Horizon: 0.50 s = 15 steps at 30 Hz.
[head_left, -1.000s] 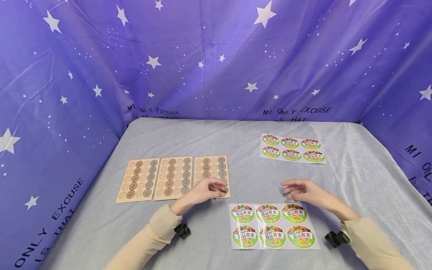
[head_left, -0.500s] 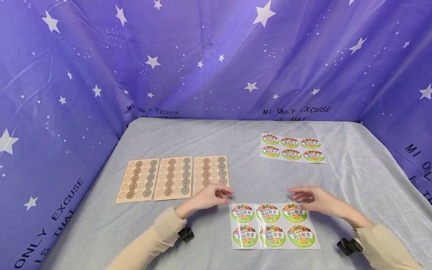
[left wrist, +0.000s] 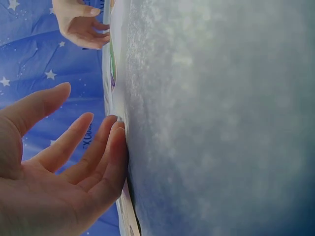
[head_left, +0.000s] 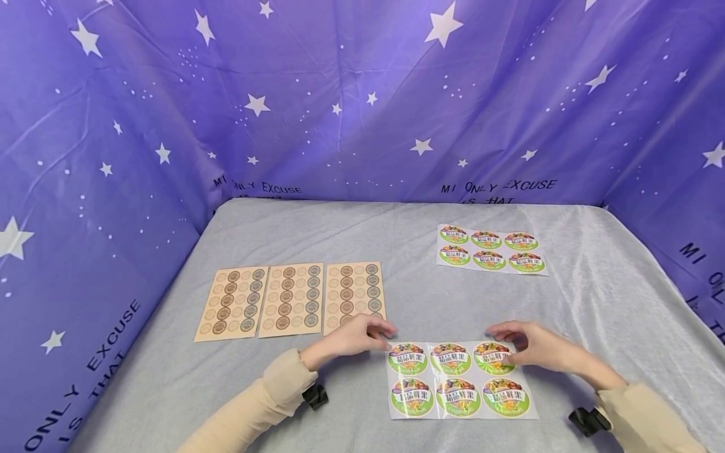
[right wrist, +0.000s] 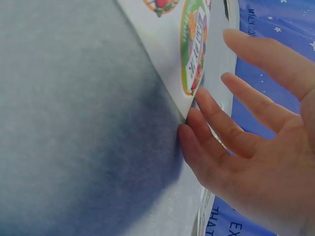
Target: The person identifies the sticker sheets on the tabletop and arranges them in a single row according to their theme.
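A sheet of round fruit stickers point(head_left: 457, 380) lies flat near the front of the table. My left hand point(head_left: 355, 335) hovers by its far left corner, thumb parted from the loosely bent fingers, as the left wrist view also shows. At the far right corner is my right hand point(head_left: 540, 346), its thumb over the sheet in the head view. In the right wrist view the lower fingertips point(right wrist: 189, 135) are at the sheet's corner, apparently touching it; the thumb stands apart. Neither hand grips anything.
Three tan sheets of small round stickers point(head_left: 231, 303) lie side by side on the left; my left hand overlaps the rightmost one point(head_left: 355, 286) in view. Another fruit sticker sheet point(head_left: 490, 248) lies farther back right. A purple star-patterned curtain point(head_left: 340, 94) encloses the grey-covered table point(head_left: 430, 296).
My left hand has moved right and toward me, off the tan sheet to the fruit sticker sheet's left corner. The right hand has come down and right to the other far corner.
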Motion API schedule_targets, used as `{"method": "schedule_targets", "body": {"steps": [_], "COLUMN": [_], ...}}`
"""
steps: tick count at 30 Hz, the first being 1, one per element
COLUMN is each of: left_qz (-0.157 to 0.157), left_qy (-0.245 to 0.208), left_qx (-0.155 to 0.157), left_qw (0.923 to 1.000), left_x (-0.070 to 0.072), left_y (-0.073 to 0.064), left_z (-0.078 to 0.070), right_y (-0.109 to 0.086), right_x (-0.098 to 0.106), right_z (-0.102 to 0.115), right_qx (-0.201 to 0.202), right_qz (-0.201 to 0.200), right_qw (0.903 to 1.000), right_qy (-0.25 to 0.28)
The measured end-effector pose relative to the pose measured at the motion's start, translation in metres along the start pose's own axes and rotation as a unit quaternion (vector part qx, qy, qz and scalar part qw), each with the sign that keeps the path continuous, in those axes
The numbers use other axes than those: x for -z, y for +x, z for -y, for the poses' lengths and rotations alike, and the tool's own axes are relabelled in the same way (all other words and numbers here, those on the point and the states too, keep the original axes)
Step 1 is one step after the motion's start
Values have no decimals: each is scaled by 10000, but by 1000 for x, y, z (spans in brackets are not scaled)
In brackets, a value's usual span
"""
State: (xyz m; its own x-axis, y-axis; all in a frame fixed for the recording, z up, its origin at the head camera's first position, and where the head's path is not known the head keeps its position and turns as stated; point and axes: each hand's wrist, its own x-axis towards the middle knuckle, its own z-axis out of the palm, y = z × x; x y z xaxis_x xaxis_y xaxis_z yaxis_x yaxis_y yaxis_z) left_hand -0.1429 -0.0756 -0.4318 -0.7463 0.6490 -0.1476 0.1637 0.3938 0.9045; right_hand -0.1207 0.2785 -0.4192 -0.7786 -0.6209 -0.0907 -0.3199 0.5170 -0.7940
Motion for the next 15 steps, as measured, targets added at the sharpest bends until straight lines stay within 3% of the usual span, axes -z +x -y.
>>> {"method": "schedule_targets", "body": {"steps": [10, 15], "left_qz": [23, 3], "left_qy": [361, 589], "left_qx": [52, -5], "left_qw": [9993, 9983], "left_x": [-6, -8], "left_y": [4, 4], "left_z": [2, 0], "right_y": [-1, -1], "right_x": [-4, -7], "right_z": [-6, -9], "right_qx": [-78, 76], "right_qz": [-1, -59], "right_qw": [9999, 9992], "right_qy": [-151, -384]}}
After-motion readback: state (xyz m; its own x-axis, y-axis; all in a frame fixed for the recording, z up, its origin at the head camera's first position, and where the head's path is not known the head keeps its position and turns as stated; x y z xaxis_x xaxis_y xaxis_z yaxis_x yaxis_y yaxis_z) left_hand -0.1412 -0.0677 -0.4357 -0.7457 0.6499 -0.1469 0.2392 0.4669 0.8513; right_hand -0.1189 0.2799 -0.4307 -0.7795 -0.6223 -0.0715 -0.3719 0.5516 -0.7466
